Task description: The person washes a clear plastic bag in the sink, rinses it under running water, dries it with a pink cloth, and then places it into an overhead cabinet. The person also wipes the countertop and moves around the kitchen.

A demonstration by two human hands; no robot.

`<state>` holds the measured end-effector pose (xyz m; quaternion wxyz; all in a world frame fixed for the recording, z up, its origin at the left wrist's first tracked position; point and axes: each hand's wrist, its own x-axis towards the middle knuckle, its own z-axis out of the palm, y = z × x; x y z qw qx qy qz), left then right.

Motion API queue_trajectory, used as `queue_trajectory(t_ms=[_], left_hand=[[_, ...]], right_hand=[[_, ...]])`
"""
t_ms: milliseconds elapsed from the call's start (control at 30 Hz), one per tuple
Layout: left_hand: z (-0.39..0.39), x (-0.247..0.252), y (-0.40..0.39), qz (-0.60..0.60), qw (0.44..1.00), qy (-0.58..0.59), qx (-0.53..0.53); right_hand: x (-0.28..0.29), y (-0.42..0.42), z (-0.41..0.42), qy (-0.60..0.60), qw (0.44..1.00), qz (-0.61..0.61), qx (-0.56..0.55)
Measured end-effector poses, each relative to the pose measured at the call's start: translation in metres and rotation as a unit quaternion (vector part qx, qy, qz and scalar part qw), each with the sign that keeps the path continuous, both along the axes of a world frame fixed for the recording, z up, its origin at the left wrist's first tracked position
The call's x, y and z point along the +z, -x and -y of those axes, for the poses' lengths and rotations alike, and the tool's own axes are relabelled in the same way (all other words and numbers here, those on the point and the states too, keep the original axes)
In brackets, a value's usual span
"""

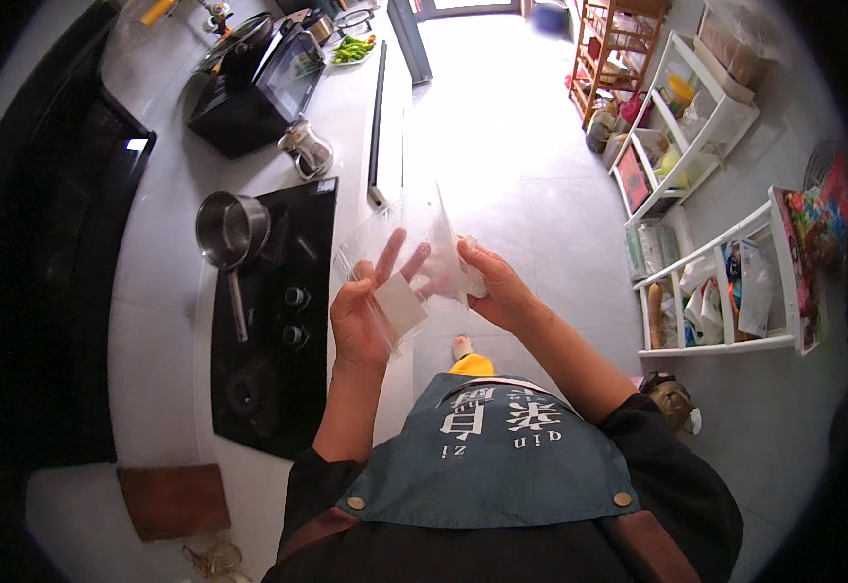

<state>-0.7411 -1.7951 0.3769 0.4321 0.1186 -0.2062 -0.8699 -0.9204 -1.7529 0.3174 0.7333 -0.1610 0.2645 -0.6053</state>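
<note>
A clear plastic bag (pixel 424 226) with a pale rectangular patch is spread between both hands in front of the apron. My left hand (pixel 365 306) grips its left edge between thumb and palm, with some fingers stretched out behind the transparent film. On the other side, my right hand (pixel 493 280) pinches the bag's right part, where some whitish, crumpled material shows by the thumb. What that material is, I cannot tell. The bag hangs in the air, to the right of the black cooktop (pixel 271 364).
A steel saucepan (pixel 230 229) stands at the cooktop's left edge, its handle over the glass. Beyond are a metal pitcher (pixel 307 149), a black oven-like appliance (pixel 249 109) and a plate of green vegetables (pixel 353 49). White shelving (pixel 715 346) stands right; a brown board (pixel 174 503) lies lower left.
</note>
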Motion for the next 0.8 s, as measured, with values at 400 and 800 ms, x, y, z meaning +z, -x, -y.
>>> queue_trajectory(t_ms=[400, 800], left_hand=[[0.194, -0.009, 0.051, 0.224, 0.971, 0.086, 0.012], [0.317, 0.021, 0.166, 0.374, 0.908, 0.159, 0.099]], right_hand=[[0.023, 0.109, 0.143, -0.016, 0.913, -0.291, -0.287], [0.041, 0.241, 0.308, 0.087, 0.83, -0.464, -0.296]])
